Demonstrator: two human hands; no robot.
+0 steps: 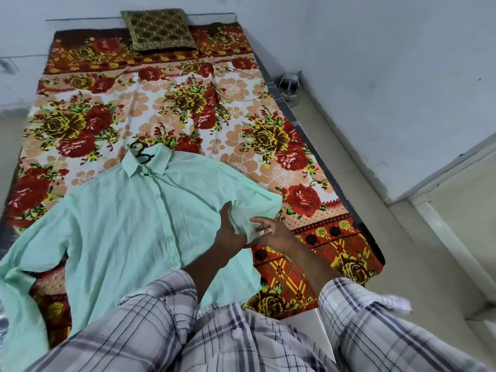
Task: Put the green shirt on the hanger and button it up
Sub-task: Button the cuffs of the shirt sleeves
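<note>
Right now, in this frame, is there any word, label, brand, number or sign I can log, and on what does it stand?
No readable text anywhere in this view.
Green shirt: plain cloth, no lettering shows.
Hanger: only its dark hook shows, unmarked.
Bedsheet and cushion: patterns only.
Small device on the floor: too small to tell if it bears any marking.

Home bedroom: floral-blanketed bed (150, 108), cushion (158, 29), plain walls (375, 63).

Left forearm (200, 267) and right forearm (308, 264) reach forward, wrists close. Left grip (231, 232) clutches green shirt (128, 224) fold; right grip (273, 232) beside it, fingers curled, hold unclear.
</note>
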